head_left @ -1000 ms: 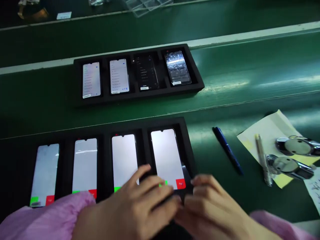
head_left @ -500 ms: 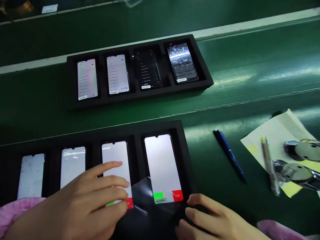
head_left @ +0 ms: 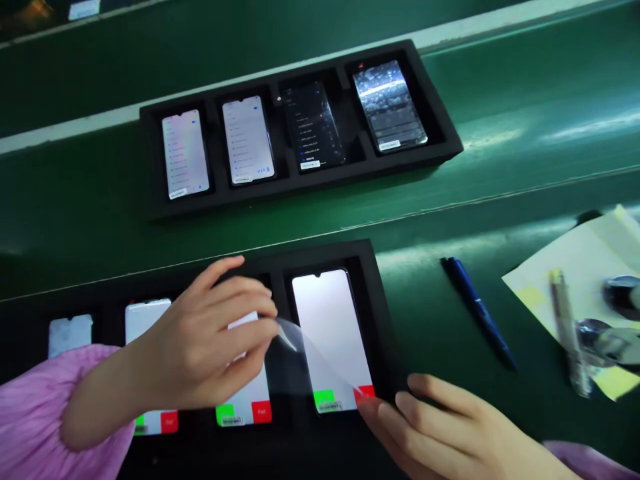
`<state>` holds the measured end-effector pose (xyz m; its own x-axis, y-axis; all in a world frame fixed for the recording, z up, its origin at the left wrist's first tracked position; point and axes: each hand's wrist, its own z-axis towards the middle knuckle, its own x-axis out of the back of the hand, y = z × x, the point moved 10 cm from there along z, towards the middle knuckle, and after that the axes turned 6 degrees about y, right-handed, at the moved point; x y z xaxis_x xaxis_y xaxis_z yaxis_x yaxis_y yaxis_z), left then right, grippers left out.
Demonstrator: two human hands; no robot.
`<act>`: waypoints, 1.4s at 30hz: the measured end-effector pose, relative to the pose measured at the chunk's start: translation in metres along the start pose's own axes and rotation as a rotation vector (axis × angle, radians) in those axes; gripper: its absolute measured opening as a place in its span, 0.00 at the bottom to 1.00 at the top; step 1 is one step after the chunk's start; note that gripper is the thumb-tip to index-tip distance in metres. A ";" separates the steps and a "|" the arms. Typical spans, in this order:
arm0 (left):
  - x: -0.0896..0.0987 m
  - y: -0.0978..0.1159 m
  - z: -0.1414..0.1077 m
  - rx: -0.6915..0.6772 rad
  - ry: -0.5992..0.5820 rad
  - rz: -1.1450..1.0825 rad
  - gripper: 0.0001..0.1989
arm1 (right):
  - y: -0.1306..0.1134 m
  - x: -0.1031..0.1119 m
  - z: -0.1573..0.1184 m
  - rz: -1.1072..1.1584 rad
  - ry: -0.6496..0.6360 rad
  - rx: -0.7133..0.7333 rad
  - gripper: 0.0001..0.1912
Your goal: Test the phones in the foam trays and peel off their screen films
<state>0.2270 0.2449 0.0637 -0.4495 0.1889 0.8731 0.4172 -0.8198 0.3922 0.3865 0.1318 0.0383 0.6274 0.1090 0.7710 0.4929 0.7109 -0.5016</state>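
Observation:
A sheet of clear film (head_left: 293,343) is stretched slantwise between my hands, above the near black tray (head_left: 385,347). My left hand (head_left: 205,340) pinches its upper left end, over the second phone from the right (head_left: 245,400), partly covering that phone. Low on the right, my right hand (head_left: 440,427) has its fingertips closed at the film's other end, by the red patch of the rightmost phone (head_left: 327,327). That phone shows a white screen with green and red patches at the bottom. Further left lie another lit phone (head_left: 145,320) and a greyish one (head_left: 70,333).
Behind, a second black foam tray (head_left: 445,143) holds several phones on a green surface. To the right lie a blue pen (head_left: 477,310), a pale paper sheet (head_left: 540,260), a clear pen-like stick (head_left: 565,333) and blurred round metal parts (head_left: 620,343).
My left hand has risen and moved slightly right with the film, which was lying lower between the phones. My right fingertips have come to the film's other end. The view has shifted a little.

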 end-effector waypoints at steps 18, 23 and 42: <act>0.052 -0.059 -0.090 0.560 -0.146 0.592 0.23 | 0.089 0.009 0.091 -0.188 0.279 -0.376 0.07; 0.044 -0.058 -0.083 0.427 -0.066 0.577 0.21 | 0.092 0.012 0.092 -0.122 0.370 -0.358 0.03; 0.055 0.040 -0.115 0.235 -0.017 0.062 0.08 | 0.084 0.018 0.092 -0.163 0.428 -0.310 0.02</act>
<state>0.1286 0.1602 0.0946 -0.4046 0.1531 0.9016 0.6171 -0.6819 0.3927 0.3838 0.2572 0.0460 0.6850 -0.3236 0.6527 0.7182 0.4501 -0.5306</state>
